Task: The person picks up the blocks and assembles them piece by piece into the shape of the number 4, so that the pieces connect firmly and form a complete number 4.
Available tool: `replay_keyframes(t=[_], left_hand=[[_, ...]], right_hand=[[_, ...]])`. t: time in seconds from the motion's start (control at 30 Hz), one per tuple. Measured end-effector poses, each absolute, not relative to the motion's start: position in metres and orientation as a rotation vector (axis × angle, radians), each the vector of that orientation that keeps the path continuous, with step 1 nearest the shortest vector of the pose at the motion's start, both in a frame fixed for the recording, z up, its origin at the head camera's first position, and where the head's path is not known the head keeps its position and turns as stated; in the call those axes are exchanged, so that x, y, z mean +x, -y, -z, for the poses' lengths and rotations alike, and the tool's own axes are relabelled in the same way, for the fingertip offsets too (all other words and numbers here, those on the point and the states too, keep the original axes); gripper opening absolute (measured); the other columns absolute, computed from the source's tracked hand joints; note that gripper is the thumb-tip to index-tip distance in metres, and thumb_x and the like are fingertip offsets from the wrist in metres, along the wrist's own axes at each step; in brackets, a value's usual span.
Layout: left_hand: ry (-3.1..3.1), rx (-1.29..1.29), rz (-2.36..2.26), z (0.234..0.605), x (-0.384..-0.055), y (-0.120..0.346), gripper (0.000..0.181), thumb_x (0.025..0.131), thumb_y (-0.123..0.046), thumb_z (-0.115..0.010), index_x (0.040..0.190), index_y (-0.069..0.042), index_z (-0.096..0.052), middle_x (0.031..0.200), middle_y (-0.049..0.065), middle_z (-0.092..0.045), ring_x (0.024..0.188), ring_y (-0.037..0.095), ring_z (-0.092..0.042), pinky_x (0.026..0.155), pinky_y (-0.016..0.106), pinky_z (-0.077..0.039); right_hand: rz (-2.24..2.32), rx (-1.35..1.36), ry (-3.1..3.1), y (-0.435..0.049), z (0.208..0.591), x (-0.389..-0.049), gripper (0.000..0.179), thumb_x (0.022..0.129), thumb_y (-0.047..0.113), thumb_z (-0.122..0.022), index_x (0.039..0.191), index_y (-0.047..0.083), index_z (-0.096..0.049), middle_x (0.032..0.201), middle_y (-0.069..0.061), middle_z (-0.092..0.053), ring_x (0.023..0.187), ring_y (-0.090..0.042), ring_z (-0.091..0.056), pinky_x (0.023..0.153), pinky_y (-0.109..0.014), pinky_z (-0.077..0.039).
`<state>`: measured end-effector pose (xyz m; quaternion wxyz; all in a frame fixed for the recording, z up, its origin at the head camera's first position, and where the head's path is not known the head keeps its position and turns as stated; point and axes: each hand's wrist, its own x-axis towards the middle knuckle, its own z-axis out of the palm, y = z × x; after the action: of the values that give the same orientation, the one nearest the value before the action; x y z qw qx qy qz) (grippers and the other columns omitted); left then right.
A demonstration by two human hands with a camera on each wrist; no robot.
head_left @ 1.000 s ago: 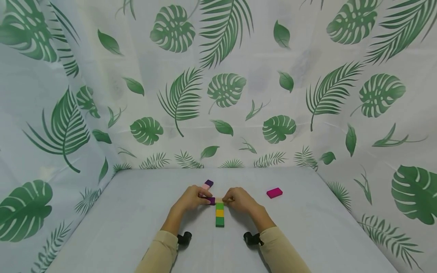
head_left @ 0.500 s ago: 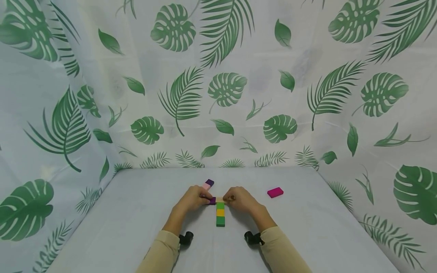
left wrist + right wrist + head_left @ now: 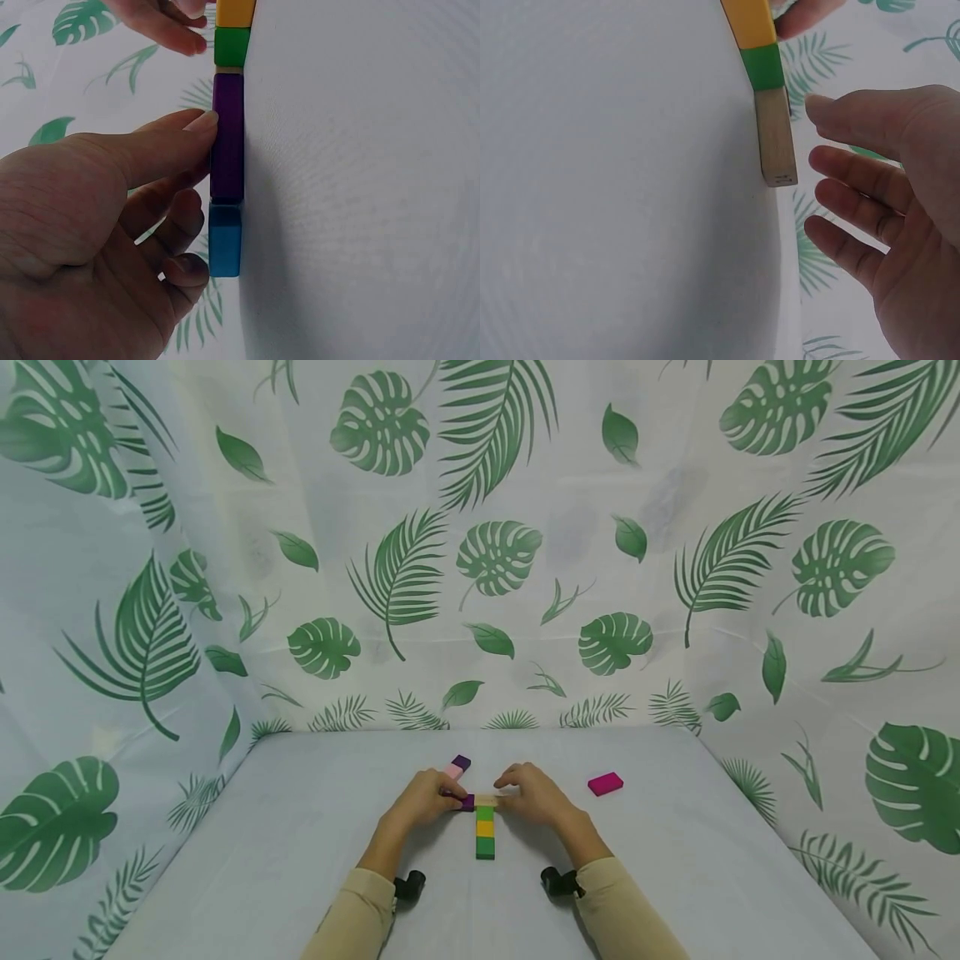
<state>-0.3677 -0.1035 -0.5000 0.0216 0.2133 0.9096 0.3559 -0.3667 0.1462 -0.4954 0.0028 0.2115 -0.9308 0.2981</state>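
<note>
My left hand (image 3: 422,796) pinches a long purple block (image 3: 229,139), thumb on its near face and fingers behind it. In the left wrist view a blue block (image 3: 224,240) lies end to end with the purple one, by the curled lower fingers. A plain wooden block (image 3: 776,135) continues the row to the right of the purple block. Beside it my right hand (image 3: 531,795) is spread, fingertips apart from the wood in the right wrist view. A column of green, yellow (image 3: 485,829) and darker green (image 3: 485,848) blocks runs from the row toward me.
Beyond my left hand lie a pink block (image 3: 453,772) and a dark purple block (image 3: 461,762), touching at an angle. A magenta block (image 3: 605,783) lies off to the right on the white-covered table (image 3: 675,877). Leaf-printed cloth (image 3: 555,677) walls the back and sides.
My right hand has let go of the wooden block and its fingers have spread and lifted slightly. The left hand keeps its pinch on the purple block.
</note>
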Motion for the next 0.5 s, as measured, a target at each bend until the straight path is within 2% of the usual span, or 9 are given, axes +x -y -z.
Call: replay_keyframes(t=[0.27, 0.5], left_hand=[[-2.816, 0.638, -1.102, 0.499, -0.366, 0.103, 0.016, 0.094, -0.009, -0.076, 0.105, -0.016, -0.084, 0.109, 0.002, -0.077, 0.108, 0.021, -0.065, 0.104, 0.051, -0.052], [-2.821, 0.647, -1.112, 0.499, -0.365, 0.103, 0.015, 0.093, -0.007, -0.077, 0.104, -0.014, -0.084, 0.109, 0.003, -0.077, 0.108, 0.021, -0.065, 0.103, 0.05, -0.052]], right_hand=[[-0.944, 0.612, 2.91, -0.155, 0.492, -0.367, 0.024, 0.095, 0.017, -0.076, 0.118, 0.01, -0.078, 0.122, -0.004, -0.073, 0.113, -0.027, -0.065, 0.098, -0.05, -0.055], [-0.822, 0.521, 2.824, -0.164, 0.492, -0.367, 0.032, 0.095, 0.02, -0.077, 0.125, 0.009, -0.075, 0.122, -0.007, -0.074, 0.106, -0.025, -0.066, 0.09, -0.045, -0.057]])
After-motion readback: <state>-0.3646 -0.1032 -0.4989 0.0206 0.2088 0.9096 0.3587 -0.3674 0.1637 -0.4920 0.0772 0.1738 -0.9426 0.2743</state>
